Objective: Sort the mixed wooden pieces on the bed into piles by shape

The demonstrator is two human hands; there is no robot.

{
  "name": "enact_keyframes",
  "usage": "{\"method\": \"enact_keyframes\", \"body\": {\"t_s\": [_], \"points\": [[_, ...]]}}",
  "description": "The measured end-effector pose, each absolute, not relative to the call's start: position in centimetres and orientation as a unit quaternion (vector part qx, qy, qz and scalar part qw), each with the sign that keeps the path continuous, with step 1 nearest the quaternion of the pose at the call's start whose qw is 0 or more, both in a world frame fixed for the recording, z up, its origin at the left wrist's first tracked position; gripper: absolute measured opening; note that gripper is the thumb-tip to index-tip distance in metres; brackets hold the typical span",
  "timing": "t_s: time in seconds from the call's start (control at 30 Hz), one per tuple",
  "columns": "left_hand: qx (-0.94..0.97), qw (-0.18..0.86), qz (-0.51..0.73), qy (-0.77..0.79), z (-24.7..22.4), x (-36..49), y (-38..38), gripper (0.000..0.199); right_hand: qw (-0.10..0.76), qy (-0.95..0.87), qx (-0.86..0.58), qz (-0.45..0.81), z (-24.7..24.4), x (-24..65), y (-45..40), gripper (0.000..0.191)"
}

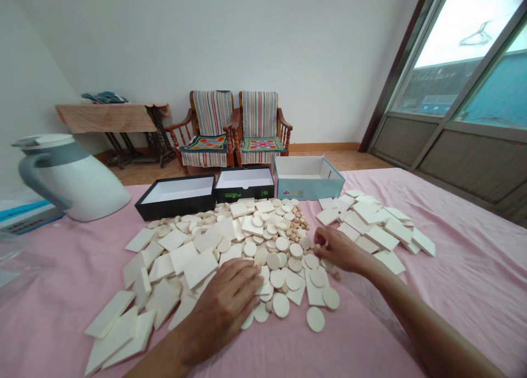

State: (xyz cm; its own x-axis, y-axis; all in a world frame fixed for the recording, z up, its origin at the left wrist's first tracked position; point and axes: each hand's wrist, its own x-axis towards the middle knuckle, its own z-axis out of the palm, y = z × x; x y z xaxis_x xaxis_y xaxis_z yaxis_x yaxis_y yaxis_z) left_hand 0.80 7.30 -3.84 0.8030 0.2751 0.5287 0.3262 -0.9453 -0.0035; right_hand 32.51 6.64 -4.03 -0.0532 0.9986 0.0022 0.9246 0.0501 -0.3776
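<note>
The left hand [220, 306] lies palm down on the near side of a heap of pale pieces, toward the bed's near edge, its fingers close together and flat over cream tiles [193, 257] and round discs [282, 243]. It does not pinch anything. The right hand [335, 250] reaches in from the right side of the heap, its fingers curled and their tips drawn together among the discs, next to a cluster of small tan pegs [300, 221]. Whether those fingertips hold a piece, I cannot tell.

The heap sits mid-bed on a pink sheet [453, 268], with tiles and discs mixed together. A looser spread of tiles [370, 221] lies apart to the right, just beyond the right hand. A few larger tiles lie at the near left, and one disc [315, 319] sits alone at the heap's near edge.

Along the bed's far edge stand three open boxes side by side: a black box [177, 207], a second black box [244, 192] and a pale blue box [308, 189]. Only white inner walls and floors show in them. A white jug [69, 178] stands at the bed's left edge, and two striped chairs [212, 128] stand beyond the far edge.
</note>
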Motion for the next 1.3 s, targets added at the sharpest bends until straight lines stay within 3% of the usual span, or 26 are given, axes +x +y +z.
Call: {"method": "enact_keyframes", "body": {"t_s": [0.23, 0.33, 0.43, 0.5, 0.6, 0.67, 0.73, 0.93, 1.07, 1.2, 1.3], "points": [[-0.947, 0.033, -0.276, -0.162, -3.7, 0.8, 7.3, 0.024, 0.159, -0.71, -0.675, 0.125, -3.2, 32.3, 8.3, 0.008], [-0.946, 0.028, -0.275, -0.167, -3.7, 0.7, 7.2, 0.024, 0.234, -0.71, -0.647, 0.149, -1.2, 31.2, 9.0, 0.006], [-0.945, 0.023, -0.279, -0.171, -3.6, 0.7, 7.2, 0.024, 0.297, -0.726, -0.593, 0.181, 0.4, 30.8, 9.9, 0.022], [-0.943, 0.023, -0.283, -0.171, -3.6, 0.7, 7.1, 0.024, 0.27, -0.722, -0.626, 0.118, 0.7, 31.5, 10.5, 0.026], [-0.944, 0.025, -0.284, -0.168, -3.6, 0.8, 7.1, 0.024, 0.107, -0.698, -0.709, 0.004, 0.0, 33.8, 11.5, 0.034], [-0.944, 0.023, -0.281, -0.171, -3.8, 0.8, 7.2, 0.024, 0.01, -0.698, -0.716, -0.005, -0.9, 35.3, 11.9, 0.046], [-0.944, 0.017, -0.277, -0.176, -3.9, 0.7, 7.2, 0.024, -0.024, -0.715, -0.699, 0.019, -1.7, 36.2, 12.2, 0.053], [-0.945, 0.018, -0.275, -0.178, -4.3, 0.6, 7.3, 0.026, 0.004, -0.722, -0.692, 0.008, -2.4, 37.0, 12.2, 0.044], [-0.943, 0.02, -0.281, -0.176, -4.2, 0.6, 7.3, 0.026, 0.053, -0.648, -0.757, -0.069, -1.7, 38.8, 11.6, 0.041], [-0.942, 0.024, -0.283, -0.178, -3.9, 0.7, 7.2, 0.025, 0.096, -0.568, -0.803, -0.156, -0.1, 39.5, 10.2, 0.048], [-0.94, 0.029, -0.288, -0.18, -3.6, 0.9, 7.2, 0.025, 0.128, -0.647, -0.749, -0.058, 1.1, 37.1, 7.7, 0.034]]}}
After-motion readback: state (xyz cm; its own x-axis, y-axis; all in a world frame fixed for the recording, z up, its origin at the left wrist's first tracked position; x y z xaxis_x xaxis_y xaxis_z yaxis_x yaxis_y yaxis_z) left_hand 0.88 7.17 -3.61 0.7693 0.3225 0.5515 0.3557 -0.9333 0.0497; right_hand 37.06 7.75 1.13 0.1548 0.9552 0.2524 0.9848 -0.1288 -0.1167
